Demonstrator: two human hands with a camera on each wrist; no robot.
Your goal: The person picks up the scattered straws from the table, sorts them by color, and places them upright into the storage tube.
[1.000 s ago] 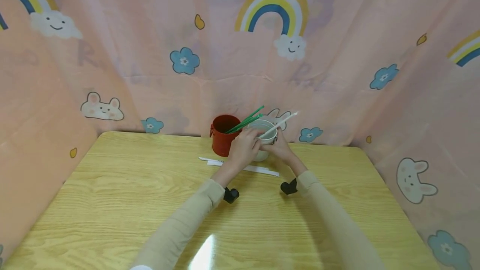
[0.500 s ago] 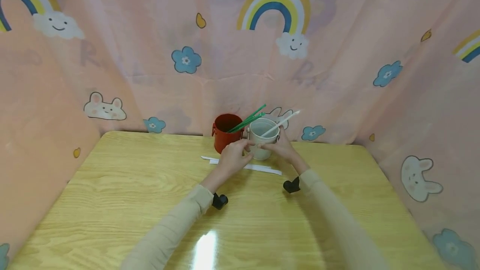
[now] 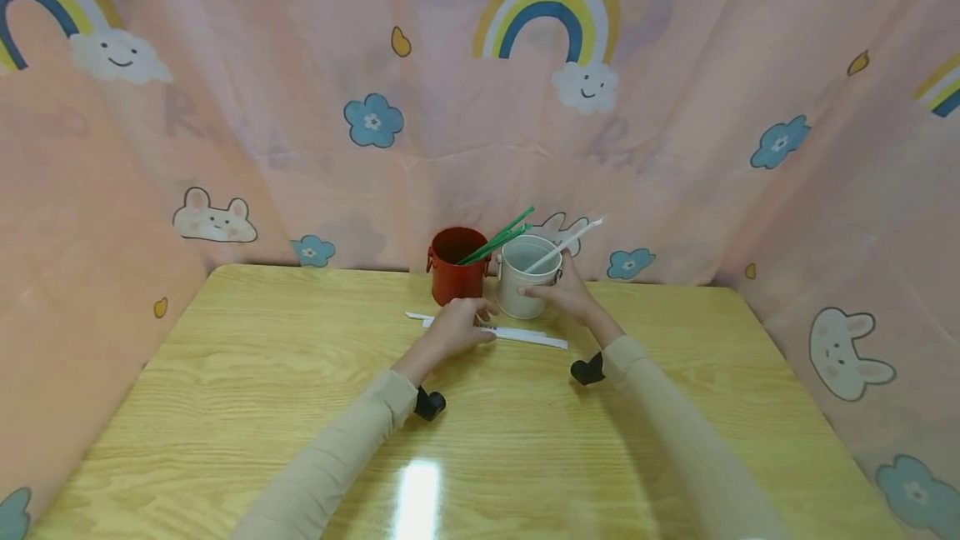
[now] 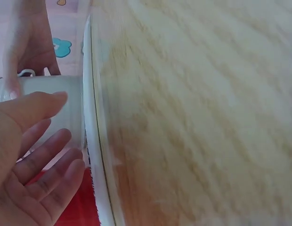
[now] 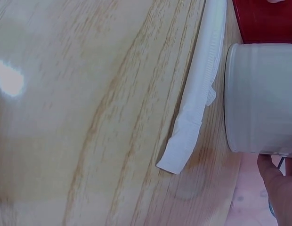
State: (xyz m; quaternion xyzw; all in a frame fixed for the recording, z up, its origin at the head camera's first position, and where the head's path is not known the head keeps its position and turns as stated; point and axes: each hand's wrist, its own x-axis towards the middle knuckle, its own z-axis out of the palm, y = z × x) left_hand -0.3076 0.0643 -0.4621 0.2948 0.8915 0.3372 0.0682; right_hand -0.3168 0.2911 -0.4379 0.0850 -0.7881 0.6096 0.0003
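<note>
A small white metal bucket (image 3: 516, 294) stands upright at the back of the table with one white paper-wrapped straw (image 3: 566, 245) leaning out of it. My right hand (image 3: 574, 292) holds the bucket by its right side, thumb across the front. In the left wrist view, my left hand (image 4: 35, 160) has its fingers spread and loosely bent, with nothing in them. The head view puts that left hand (image 3: 452, 328) just over the white-wrapped straws (image 3: 534, 339) lying in front of the buckets. Whether it touches them I cannot tell.
Left of the white bucket is a red bucket (image 3: 450, 283), with several green straws (image 3: 497, 243) leaning out to the right. A pink patterned curtain (image 3: 420, 190) hangs behind the wooden table (image 3: 247, 407). Black wrist cameras (image 3: 431, 404) sit under both wrists.
My left hand has come away from the white bucket's rim and moved down and left toward the straws on the table. My right hand has stayed on the bucket.
</note>
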